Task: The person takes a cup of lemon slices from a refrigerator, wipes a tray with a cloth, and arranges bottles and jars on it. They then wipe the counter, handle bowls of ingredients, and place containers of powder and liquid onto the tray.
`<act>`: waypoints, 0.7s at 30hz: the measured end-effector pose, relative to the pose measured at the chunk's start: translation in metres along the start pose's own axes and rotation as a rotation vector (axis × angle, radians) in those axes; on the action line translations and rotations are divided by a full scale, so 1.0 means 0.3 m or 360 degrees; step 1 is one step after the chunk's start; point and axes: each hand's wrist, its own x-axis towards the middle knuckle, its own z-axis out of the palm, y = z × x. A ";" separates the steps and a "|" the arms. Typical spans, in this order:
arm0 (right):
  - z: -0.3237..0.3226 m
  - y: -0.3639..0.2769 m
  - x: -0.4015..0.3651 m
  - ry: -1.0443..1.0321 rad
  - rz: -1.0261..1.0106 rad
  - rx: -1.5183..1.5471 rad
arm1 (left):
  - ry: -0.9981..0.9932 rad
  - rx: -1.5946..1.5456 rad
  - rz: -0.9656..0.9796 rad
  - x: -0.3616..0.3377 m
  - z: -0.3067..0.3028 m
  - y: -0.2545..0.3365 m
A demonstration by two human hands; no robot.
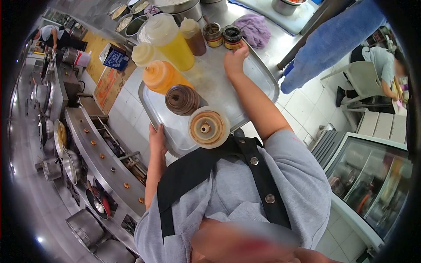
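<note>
A metal tray (215, 87) is in front of my body, its near end close to my apron. My left hand (157, 137) is closed on the tray's left rim, fingertips partly hidden. At the tray's far right corner, my right hand (237, 60) holds the lower part of a small glass jar (232, 37) of dark sauce. Beside that jar stands a second jar (212, 35) with a spoon in it. Squeeze bottles crowd the tray's left side: a large yellow one (175, 48), an orange one (164, 78), a dark brown one (182, 100) and a pale-topped one (208, 127) nearest me.
A purple cloth (254, 30) lies on the steel counter beyond the tray. A blue-wrapped bar (329, 48) slants at the right. On the left runs a stove (98, 153) with several pans. A glass-topped fridge (372, 175) stands right; a person (379, 65) sits behind it.
</note>
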 end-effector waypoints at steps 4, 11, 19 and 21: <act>-0.012 -0.027 0.046 -0.0128 -0.0024 -0.0007 | 0.0001 -0.0001 0.0003 0.001 0.004 0.002; -0.041 0.020 0.102 -0.0200 -0.0099 -0.0093 | -0.0017 -0.0061 -0.0031 -0.022 0.023 0.034; -0.095 -0.014 0.162 -0.0331 -0.0468 -0.0251 | -0.0050 -0.0082 0.0015 -0.009 0.005 0.007; -0.083 -0.025 0.170 -0.0356 -0.0389 -0.0350 | -0.0024 -0.0076 -0.0008 -0.021 0.017 0.024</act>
